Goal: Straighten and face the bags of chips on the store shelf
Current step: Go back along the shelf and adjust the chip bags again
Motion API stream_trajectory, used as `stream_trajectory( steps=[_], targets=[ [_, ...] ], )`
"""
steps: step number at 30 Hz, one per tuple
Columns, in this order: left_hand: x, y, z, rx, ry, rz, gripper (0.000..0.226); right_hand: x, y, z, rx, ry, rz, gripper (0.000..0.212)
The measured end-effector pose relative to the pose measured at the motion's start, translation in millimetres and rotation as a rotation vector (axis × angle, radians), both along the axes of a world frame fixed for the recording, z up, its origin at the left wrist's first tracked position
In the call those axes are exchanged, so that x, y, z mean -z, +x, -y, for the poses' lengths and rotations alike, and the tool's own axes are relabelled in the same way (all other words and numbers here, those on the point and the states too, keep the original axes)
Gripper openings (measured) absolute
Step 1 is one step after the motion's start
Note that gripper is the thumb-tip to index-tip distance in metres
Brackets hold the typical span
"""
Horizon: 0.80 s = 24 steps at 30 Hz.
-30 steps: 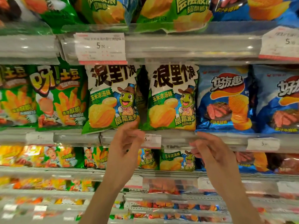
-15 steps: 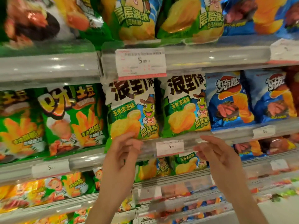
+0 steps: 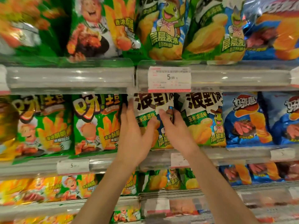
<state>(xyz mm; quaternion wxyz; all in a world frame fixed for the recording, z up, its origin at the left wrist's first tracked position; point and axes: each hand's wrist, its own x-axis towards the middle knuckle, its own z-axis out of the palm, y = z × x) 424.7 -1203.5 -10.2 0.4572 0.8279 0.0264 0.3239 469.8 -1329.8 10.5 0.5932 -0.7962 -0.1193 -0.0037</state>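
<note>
Chip bag [image 3: 149, 110] sits between both hands: left hand [image 3: 135, 136] spread flat on its left edge, right hand [image 3: 175, 126] clasping its right edge; likely light, puffy, slick, crushable, so steer by side seams.

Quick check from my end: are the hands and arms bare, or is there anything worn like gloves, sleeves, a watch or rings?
Both are bare. The left hand and right hand show no gloves, and I see no rings. Both forearms are uncovered down to the frame edge: no sleeves, watch or bands visible.
</note>
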Motion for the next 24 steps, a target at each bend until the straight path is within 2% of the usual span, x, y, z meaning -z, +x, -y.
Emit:
stream_trajectory(
  steps=[3, 7, 12, 17, 21, 24],
  targets=[
    [1, 6, 1, -0.015, 0.039, -0.002, 0.079, -1, 2, 0, -0.031, 0.034, -0.057, 0.044],
    [-6, 6, -4, -0.038, 0.021, 0.056, 0.075, -3, 5, 4, -0.01, 0.067, -0.031, 0.03],
    [-7, 4, -2, -0.018, -0.014, -0.002, 0.075, -7, 7, 0, -0.035, 0.084, -0.003, 0.044],
    [-11, 4, -1, -0.035, 0.0, 0.007, 0.066, -3, 6, 1, -0.05, 0.096, -0.045, 0.032],
    [-16, 0, -2, -0.107, 0.092, 0.019, 0.068, -3, 3, 2, -0.053, 0.133, -0.036, 0.048],
    [-19, -3, -3, -0.107, 0.065, 0.01, 0.067, 1, 0, 2, -0.061, 0.14, -0.023, 0.06]
  ],
)
